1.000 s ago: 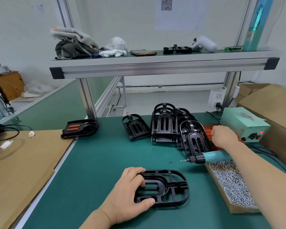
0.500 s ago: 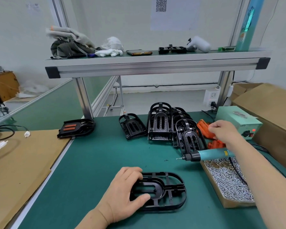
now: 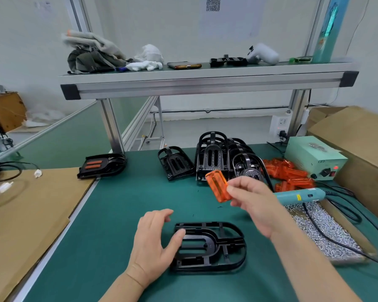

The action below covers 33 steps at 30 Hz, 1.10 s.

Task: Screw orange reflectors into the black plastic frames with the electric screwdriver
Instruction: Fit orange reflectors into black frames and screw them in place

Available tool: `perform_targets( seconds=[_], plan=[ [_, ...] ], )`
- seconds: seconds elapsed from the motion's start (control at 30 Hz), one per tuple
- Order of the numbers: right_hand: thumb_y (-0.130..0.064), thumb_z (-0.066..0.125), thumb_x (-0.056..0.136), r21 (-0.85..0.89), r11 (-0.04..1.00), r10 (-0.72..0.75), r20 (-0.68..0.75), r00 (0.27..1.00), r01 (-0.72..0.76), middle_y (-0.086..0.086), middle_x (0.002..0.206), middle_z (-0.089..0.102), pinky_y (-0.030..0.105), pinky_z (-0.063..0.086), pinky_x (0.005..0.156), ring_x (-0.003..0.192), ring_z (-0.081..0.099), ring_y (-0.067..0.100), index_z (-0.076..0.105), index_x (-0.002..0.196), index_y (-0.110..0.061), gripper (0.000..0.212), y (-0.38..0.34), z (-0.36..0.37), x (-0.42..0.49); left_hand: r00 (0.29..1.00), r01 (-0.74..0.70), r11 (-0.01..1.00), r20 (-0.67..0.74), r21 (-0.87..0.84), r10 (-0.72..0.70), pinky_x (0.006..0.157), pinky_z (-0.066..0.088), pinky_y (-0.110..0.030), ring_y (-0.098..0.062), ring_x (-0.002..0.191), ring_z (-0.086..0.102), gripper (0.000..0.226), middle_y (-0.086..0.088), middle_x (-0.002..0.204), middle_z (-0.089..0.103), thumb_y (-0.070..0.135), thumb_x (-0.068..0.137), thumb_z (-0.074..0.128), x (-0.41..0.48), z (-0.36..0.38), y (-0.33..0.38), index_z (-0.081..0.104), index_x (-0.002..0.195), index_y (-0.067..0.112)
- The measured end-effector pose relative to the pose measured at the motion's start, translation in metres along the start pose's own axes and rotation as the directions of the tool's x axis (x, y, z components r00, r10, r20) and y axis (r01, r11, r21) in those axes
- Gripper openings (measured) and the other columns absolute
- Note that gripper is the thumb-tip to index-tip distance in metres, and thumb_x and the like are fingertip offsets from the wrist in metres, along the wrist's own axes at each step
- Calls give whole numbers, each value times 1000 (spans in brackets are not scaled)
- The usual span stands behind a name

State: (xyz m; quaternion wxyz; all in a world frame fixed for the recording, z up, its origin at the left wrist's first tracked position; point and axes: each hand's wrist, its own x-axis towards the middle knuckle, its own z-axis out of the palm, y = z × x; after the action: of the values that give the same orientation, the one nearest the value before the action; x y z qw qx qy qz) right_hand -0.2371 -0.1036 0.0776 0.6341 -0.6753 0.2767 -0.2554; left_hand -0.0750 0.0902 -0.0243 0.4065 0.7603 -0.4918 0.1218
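Away from the heap of loose orange reflectors (image 3: 289,174) at the back right, the right grip (image 3: 252,205) now hangs over the middle of the green-matted desk (image 3: 122,214), and it pinches one orange translucent plastic reflector (image 3: 217,185) between thumb and fingertips. This reflector is held in the air, tilted, above and behind the flat black plastic frame (image 3: 214,245), well apart from it. A second ago the left grip (image 3: 155,243) lay across that frame's left end; now its fingers are lifted and loosely spread, holding nothing, and only the thumb touches the frame's left rim. That frame lies flat on the desk near the front edge, rounded end to the right, its two slots showing nothing orange.

A teal electric screwdriver (image 3: 301,196) lies on its side behind the right wrist, its cable trailing right, over the far end of a shallow cardboard tray of small silver screws (image 3: 327,234). Behind it stands a stack of upright black frames (image 3: 214,158), with a pale green power box (image 3: 314,158) to their right. At the desk's far left corner lies a black frame already carrying two orange reflectors (image 3: 103,165)
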Motion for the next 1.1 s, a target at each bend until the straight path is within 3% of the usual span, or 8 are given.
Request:
perform_targets(
  seconds=[0.27, 0.47, 0.63, 0.77, 0.87, 1.0, 1.1],
  plan=[
    [1, 58, 96, 233, 959, 146, 95, 985, -164, 8, 83, 66, 22, 49, 66, 71, 58, 12, 65, 93, -2, 8, 26, 36, -17, 986, 142, 972, -65, -188, -156, 87, 43, -18, -9, 92, 60, 33, 13, 92, 60, 49, 84, 56, -2, 0, 12, 58, 110, 29],
    [0, 57, 97, 297, 927, 201, 123, 972, -229, 7, 80, 69, 21, 49, 62, 66, 61, 10, 65, 92, -3, 10, 36, 42, -20, 983, 160, 942, -40, -295, -180, 85, 48, -25, -12, 91, 64, 29, 12, 89, 66, 43, 87, 57, -2, 4, 25, 71, 97, 19],
    [-1, 57, 97, 312, 918, 209, 142, 968, -244, 10, 84, 70, 20, 50, 63, 70, 62, 13, 65, 93, -4, 9, 37, 45, -21, 970, 236, 877, 49, -418, -237, 88, 46, -18, -15, 98, 65, 16, 12, 93, 71, 23, 90, 64, 6, 11, 39, 75, 100, 26],
    [-2, 56, 97, 364, 895, 214, 154, 965, -257, 12, 86, 70, 20, 50, 63, 70, 64, 13, 64, 97, -3, 7, 38, 46, -20, 934, 349, 754, 142, -556, -328, 84, 48, -16, -11, 93, 68, 26, 8, 94, 75, 5, 92, 67, 16, 9, 45, 77, 95, 29],
    [-3, 55, 99, 381, 888, 213, 157, 964, -259, 11, 85, 71, 20, 50, 63, 68, 64, 11, 64, 101, -1, 10, 39, 48, -20, 904, 420, 660, 219, -623, -368, 84, 52, -27, -19, 90, 70, 18, 0, 91, 76, 9, 92, 68, 18, 9, 47, 77, 91, 24],
    [-5, 54, 100, 378, 889, 214, 157, 964, -258, 13, 87, 73, 20, 52, 62, 70, 66, 13, 64, 99, -2, 10, 41, 50, -22, 890, 446, 594, 264, -669, -372, 80, 52, -28, -16, 81, 67, 11, -6, 86, 75, 28, 84, 67, 21, 7, 51, 75, 86, 20],
    [-6, 54, 101, 313, 923, 189, 142, 972, -225, 12, 93, 77, 23, 54, 65, 81, 72, 18, 65, 102, -1, 12, 44, 51, -26, 905, 423, 627, 279, -654, -320, 82, 50, -32, -15, 83, 64, 10, -3, 88, 73, 28, 85, 63, 22, 4, 53, 72, 84, 22]
  ],
)
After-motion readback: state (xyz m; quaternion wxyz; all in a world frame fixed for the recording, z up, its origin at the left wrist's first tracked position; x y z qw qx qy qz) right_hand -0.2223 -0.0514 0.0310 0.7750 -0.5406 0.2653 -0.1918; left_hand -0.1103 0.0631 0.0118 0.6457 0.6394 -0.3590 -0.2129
